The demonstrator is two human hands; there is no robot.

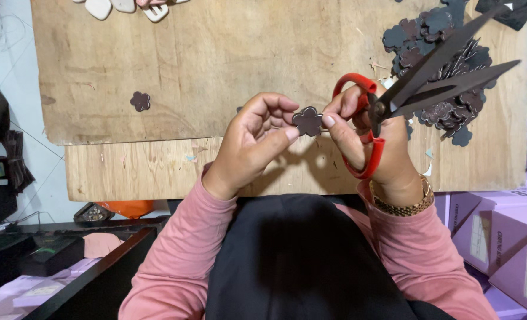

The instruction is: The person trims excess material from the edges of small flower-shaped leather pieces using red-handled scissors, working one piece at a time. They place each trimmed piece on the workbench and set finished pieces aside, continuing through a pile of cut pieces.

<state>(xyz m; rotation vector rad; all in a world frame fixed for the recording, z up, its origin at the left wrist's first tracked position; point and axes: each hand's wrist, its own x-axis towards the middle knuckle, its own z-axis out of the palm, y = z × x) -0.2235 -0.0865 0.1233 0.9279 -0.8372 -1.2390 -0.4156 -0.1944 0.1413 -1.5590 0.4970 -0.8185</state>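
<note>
At frame centre, the left hand [254,139] pinches 1 dark flower cutout [307,121]; the right hand [367,139] grips red-handled scissors [420,80]. A finished pile [444,71] sits upper right on the table [216,59].

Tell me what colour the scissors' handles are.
Red, seen in the head view: the scissors' handles loop around the right hand.

Both forearms in pink sleeves, raised side by side and angled inward so the hands meet at centre. Left hand [253,139] palm turned toward the other, fingers curled, thumb and forefinger pinched together at the tips — right hand [367,133] opposite it, thumb and forefinger likewise pinched, the remaining fingers hooked and closed. Right wrist banded in gold — bent slightly back.
</note>
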